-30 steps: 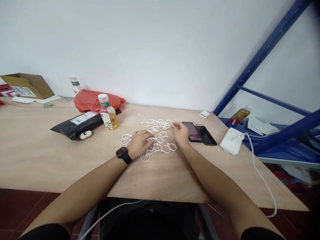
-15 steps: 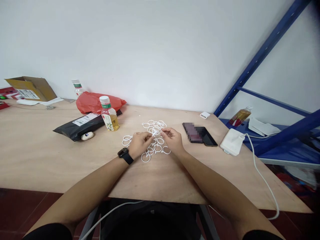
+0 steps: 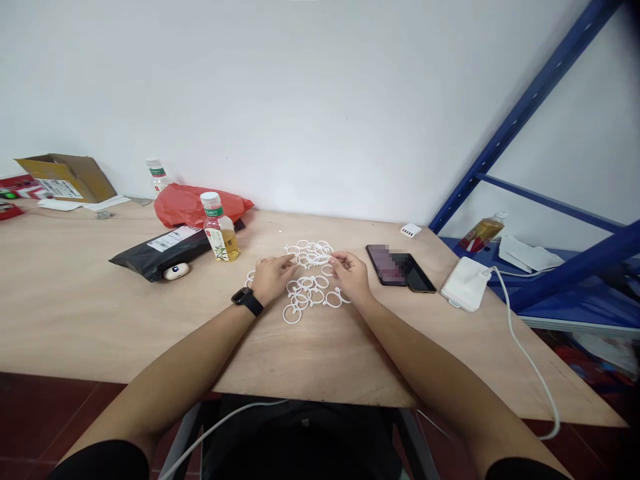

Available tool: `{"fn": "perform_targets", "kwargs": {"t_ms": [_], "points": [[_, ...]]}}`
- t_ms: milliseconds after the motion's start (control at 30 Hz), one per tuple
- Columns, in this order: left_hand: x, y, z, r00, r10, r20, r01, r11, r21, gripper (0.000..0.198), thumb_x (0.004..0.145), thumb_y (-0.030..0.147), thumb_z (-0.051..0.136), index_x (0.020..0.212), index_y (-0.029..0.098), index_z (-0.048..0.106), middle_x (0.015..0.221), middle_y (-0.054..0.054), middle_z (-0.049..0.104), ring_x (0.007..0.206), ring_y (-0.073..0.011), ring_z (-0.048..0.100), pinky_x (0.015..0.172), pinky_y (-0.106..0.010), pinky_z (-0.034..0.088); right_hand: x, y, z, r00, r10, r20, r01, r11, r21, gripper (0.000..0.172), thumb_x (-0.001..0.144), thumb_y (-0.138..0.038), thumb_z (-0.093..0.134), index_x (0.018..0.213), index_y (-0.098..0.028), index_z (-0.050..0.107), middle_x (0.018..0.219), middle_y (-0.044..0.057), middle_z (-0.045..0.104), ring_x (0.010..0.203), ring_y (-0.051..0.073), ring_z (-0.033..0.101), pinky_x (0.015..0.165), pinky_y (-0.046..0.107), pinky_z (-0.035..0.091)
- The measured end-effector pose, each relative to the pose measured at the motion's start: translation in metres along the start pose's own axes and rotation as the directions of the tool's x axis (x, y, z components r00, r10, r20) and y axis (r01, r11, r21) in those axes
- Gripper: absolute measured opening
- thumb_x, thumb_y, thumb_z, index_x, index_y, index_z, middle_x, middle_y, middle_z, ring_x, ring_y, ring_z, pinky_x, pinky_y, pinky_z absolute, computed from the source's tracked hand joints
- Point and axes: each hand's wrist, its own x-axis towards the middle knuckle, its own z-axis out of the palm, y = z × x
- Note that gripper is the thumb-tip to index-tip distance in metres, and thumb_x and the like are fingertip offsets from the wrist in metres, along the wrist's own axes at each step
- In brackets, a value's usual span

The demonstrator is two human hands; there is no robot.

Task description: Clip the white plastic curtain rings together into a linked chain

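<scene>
Several white plastic rings [image 3: 306,291] lie in a loose heap on the wooden table [image 3: 100,313]. My left hand [image 3: 270,277], with a black watch [image 3: 247,301] on its wrist, and my right hand [image 3: 350,275] are raised slightly over the far part of the heap. Between them they hold a white ring [image 3: 314,259], each hand pinching one end with thumb and fingers. More rings [image 3: 310,247] lie just beyond the hands.
Two dark phones [image 3: 400,268] lie right of my right hand, then a white power bank [image 3: 466,283] with a cable. A bottle of yellow drink [image 3: 219,227], a black parcel [image 3: 160,249], a red bag [image 3: 193,202] and a cardboard box [image 3: 65,177] stand left. A blue rack [image 3: 550,200] stands right.
My left hand rose from the heap and my right hand came in from beside the phones. The hands met over the pile, then drew apart and moved slightly farther, a ring held between them.
</scene>
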Motion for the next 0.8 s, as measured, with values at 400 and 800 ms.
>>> {"fn": "perform_targets", "kwargs": {"t_ms": [400,800], "points": [[-0.015,0.033,-0.003,0.971,0.238,0.001,-0.231,0.940,-0.251,0.020,0.091,0.036,0.060,0.099,0.023,0.073,0.093,-0.005,0.072,0.088,-0.0183,0.065,0.082,-0.034,0.050,-0.026,-0.016,0.012,0.949,-0.230,0.217,0.260,0.958,-0.122,0.024,0.083,-0.037,0.066,0.102,-0.023,0.072,0.091,0.005,0.073,0.077,0.018,0.068,0.074,0.032,0.057],[-0.015,0.032,-0.005,0.985,0.164,0.045,-0.144,0.945,-0.294,0.018,0.090,0.034,0.059,0.088,0.022,0.073,0.085,-0.004,0.075,0.079,-0.0178,0.066,0.078,-0.033,0.052,-0.027,-0.014,0.012,0.936,-0.154,0.318,0.165,0.986,-0.009,0.026,0.078,-0.044,0.071,0.094,-0.023,0.075,0.087,0.005,0.074,0.077,0.019,0.069,0.070,0.031,0.057]]}}
